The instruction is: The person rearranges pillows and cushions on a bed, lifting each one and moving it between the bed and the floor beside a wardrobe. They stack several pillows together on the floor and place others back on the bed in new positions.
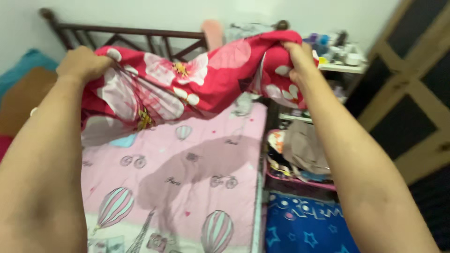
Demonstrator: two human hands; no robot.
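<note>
Head view: the left hand (83,63) and the right hand (296,58) each clench a top edge of the red floral sheet (187,84), held stretched above the pink mattress (187,178). Its right end hangs near the cluttered shelf (342,68) and could likely snag items there.

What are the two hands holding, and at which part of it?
Both hands grip a red floral cloth along its top edge: the left hand at the left corner, the right hand at the right corner. It hangs spread above the pink bed sheet.
</note>
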